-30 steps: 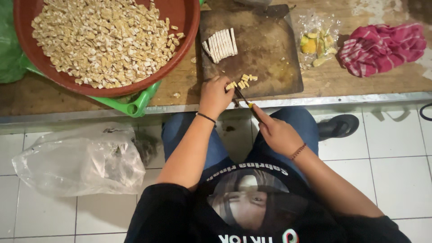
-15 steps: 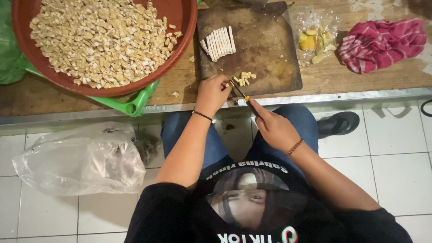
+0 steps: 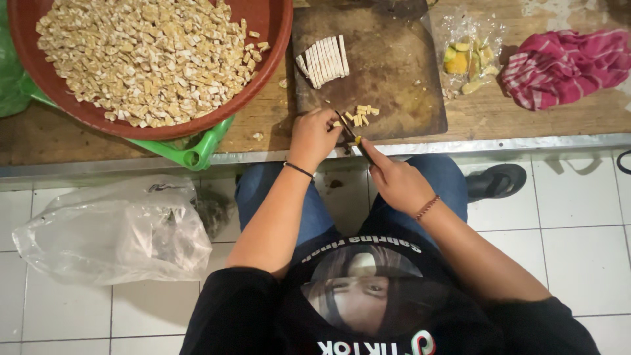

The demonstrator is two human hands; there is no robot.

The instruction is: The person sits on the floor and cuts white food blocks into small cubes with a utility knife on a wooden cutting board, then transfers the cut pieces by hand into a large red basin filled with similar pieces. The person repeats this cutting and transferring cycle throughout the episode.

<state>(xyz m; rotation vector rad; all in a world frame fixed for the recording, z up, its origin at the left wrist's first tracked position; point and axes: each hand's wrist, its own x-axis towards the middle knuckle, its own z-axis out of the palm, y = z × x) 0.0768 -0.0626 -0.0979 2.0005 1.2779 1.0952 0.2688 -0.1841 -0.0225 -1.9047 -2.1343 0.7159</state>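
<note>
- Lay crumpled on the tiled floor at far left: clear plastic bag (image 3: 112, 230).
- Sat on the wooden table (image 3: 52, 135), heaped with pale diced cubes: red bowl (image 3: 263, 72).
- Pressed down with curled fingers on strips at the near edge of the cutting board (image 3: 401, 72): left hand (image 3: 314, 137).
- Gripped tight by the right hand (image 3: 397, 183), blade on the board beside small cut cubes (image 3: 360, 116): knife (image 3: 348, 128).
- Rested at far right: pink cloth (image 3: 565, 62).

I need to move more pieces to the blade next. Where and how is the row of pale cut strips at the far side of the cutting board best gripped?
Pinch the row of strips across its two outer long sides, coming from above. The strips lie flat, side by side and slightly fanned on the cutting board, so squeezing across them probably keeps the bundle together. The left hand is nearer; the right hand holds the knife.
</note>
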